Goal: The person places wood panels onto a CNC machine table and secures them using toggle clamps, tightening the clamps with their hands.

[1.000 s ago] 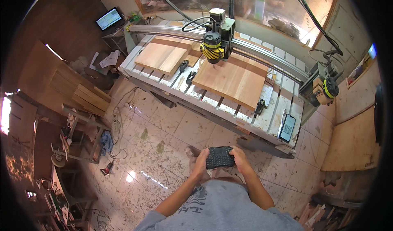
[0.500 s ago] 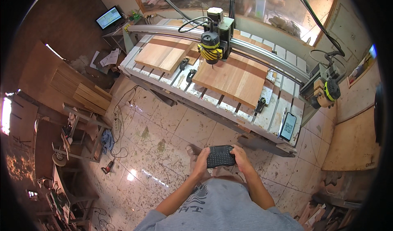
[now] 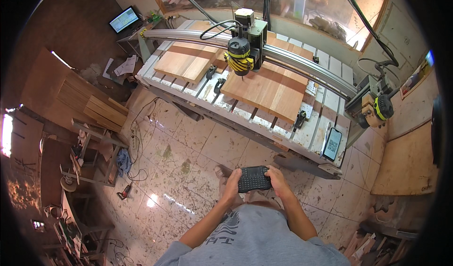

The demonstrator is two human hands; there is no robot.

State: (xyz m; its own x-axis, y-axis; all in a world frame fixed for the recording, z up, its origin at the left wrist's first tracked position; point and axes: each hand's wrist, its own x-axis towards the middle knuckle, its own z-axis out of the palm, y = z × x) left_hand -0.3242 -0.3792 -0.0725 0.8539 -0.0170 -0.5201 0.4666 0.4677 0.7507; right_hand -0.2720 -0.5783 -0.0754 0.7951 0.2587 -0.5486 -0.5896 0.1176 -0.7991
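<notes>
A small black handheld keyboard [image 3: 255,180] is held level in front of my body, between both hands. My left hand [image 3: 232,183] grips its left end, and my right hand [image 3: 277,180] is wrapped round its right end with the thumb on top. Beyond it stands a CNC router table, whose black and yellow router spindle [image 3: 239,56] hangs from the gantry rail [image 3: 306,67]. The bit is just above the left part of a wooden panel [image 3: 269,87] clamped on the slotted bed. A second wooden panel [image 3: 186,61] lies to its left.
Black clamps [image 3: 219,85] sit along the panels' edges. A phone [image 3: 333,143] lies on the bed's near right corner. A monitor [image 3: 124,20] stands at the far left. Cables and a power tool [image 3: 124,192] lie on the tiled floor, near a wooden rack [image 3: 94,157].
The router spindle has shifted slightly to the left along the gantry. Both hands keep the same hold on the keyboard.
</notes>
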